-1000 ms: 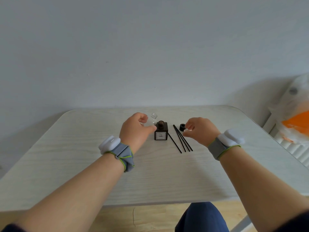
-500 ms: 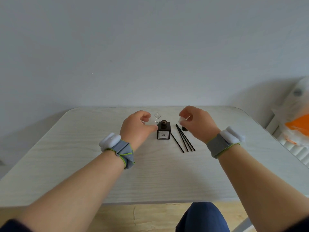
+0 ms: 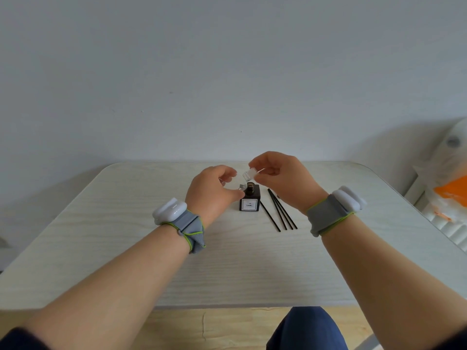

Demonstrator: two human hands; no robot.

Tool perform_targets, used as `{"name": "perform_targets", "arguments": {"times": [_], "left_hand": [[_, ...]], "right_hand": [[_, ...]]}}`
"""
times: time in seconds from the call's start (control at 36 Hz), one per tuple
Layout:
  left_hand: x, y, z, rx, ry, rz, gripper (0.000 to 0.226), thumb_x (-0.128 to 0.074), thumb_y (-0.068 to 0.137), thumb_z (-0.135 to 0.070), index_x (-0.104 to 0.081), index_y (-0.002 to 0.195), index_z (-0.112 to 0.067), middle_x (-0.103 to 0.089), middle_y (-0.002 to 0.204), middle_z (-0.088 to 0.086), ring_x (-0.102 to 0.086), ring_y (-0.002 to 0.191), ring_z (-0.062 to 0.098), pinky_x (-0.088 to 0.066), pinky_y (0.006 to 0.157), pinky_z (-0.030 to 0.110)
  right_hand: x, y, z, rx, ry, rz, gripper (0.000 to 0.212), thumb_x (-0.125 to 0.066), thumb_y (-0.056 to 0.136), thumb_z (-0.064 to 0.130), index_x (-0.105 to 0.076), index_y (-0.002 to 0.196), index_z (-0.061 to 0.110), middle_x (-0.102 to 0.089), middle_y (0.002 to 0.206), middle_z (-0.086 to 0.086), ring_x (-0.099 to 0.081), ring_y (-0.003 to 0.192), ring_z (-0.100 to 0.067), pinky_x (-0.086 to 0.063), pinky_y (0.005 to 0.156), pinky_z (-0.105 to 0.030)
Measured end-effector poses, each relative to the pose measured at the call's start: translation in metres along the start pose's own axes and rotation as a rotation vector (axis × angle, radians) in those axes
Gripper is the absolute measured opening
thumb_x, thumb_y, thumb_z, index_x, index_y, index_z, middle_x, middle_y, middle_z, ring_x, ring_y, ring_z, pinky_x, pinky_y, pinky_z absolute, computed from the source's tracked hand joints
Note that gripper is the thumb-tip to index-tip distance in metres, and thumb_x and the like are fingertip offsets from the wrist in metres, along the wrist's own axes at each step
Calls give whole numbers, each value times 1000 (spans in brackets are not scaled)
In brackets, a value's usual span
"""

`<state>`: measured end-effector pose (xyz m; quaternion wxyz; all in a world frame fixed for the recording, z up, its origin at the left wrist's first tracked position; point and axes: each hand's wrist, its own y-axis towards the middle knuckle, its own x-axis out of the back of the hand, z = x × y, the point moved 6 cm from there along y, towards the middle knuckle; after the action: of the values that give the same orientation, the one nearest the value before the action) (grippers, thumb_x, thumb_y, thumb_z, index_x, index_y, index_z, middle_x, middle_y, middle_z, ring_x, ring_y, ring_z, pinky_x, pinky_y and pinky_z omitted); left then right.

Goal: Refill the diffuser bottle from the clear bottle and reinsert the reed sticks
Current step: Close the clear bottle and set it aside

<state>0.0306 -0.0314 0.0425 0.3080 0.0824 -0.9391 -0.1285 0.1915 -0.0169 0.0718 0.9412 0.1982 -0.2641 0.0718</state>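
In the head view: your two hands meet above the middle of the counter (image 3: 101,248).
Diffuser bottle (image 3: 249,203): dark, square, white label facing you, upright on the counter, neck uncovered, between your hands.
Left hand (image 3: 212,192): fingers and thumb curled round the clear bottle (image 3: 244,177), gripping its lower part; much of it is hidden in your hand.
Clear bottle: off the counter, tilted, upper end toward your right, just above the diffuser bottle's neck; touching or not, can't tell.
Right hand (image 3: 284,178): fingertips pinch the white cap (image 3: 252,171) at the clear bottle's upper end; seated on the bottle or off it, can't tell.
Reed sticks (image 3: 279,210): four, black, flat on the counter just right of the diffuser bottle, far ends under your right hand.
Left wristband (image 3: 177,217): grey strap, white unit.
Right wristband (image 3: 333,210): same.
Far right: white-and-orange bag (image 3: 449,193) beyond the counter edge.
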Motion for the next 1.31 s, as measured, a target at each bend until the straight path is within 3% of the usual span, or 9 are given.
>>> {"name": "perform_targets", "arguments": {"times": [0.11,0.25,0.44,0.61,0.72,0.83,1.0,1.17,1.31], "left_hand": [[-2,0,1,2,-18,20,39,-81,67,-21,-68,103,-25,-68,99,-5,-62,88,10,-41,67,10],[-5,-1,0,-2,-29,38,39,-81,67,-23,-66,102,-27,-67,99,-7,-62,89,10,-41,67,10],[-7,-2,-2,-31,-11,57,41,-81,68,-22,-66,105,-28,-66,102,-8,-62,92,10,-44,72,13],[-8,-1,-1,-9,-28,55,41,-81,68,-25,-66,105,-28,-66,101,-9,-61,90,7,-43,71,12],[-8,-2,0,8,-30,42,39,-80,69,-27,-66,105,-27,-66,99,-10,-61,89,7,-43,69,12],[-9,-2,-3,-7,-19,38,39,-80,69,-27,-66,105,-27,-66,99,-10,-62,90,8,-45,71,14],[-10,-3,-4,-15,-16,37,40,-80,69,-25,-65,106,-26,-65,102,-9,-61,90,8,-44,71,13],[-9,-3,-5,-48,22,29,42,-79,69,-24,-66,109,-27,-65,104,-9,-60,93,8,-45,78,17],[-9,-4,-9,-95,58,19,45,-79,70,-24,-65,112,-28,-63,106,-10,-59,95,7,-45,82,20]], "right_hand": [[1,1,0,-7,-10,-4,16,-65,85,11,-69,100,15,-70,90,7,-57,56,8,-40,47,-5],[-2,0,-6,-51,-23,22,16,-69,83,25,-70,98,22,-72,92,6,-68,81,-10,-56,82,-29],[-3,-1,-5,-87,-95,33,13,-60,87,30,-70,91,23,-73,80,-6,-67,78,-26,-56,79,-42],[-1,-3,-4,-113,-100,24,23,-53,92,35,-71,93,21,-71,83,0,-65,79,-27,-54,77,-40],[4,-5,-2,-107,-33,46,23,-61,89,32,-65,110,25,-69,91,10,-61,77,-4,-44,64,-19],[1,-8,2,-71,-88,88,23,-64,87,30,-66,110,28,-67,90,12,-63,82,2,-47,72,-13],[0,-7,0,-71,-61,78,17,-64,87,24,-70,103,24,-69,96,1,-66,92,-11,-53,90,-28],[-2,-6,0,-79,-102,83,14,-62,88,26,-69,99,23,-72,87,-6,-66,81,-23,-54,82,-35],[-3,-3,-5,-128,-151,80,30,-56,91,35,-69,86,8,-71,73,-4,-61,66,-12,-54,78,-37]]}}
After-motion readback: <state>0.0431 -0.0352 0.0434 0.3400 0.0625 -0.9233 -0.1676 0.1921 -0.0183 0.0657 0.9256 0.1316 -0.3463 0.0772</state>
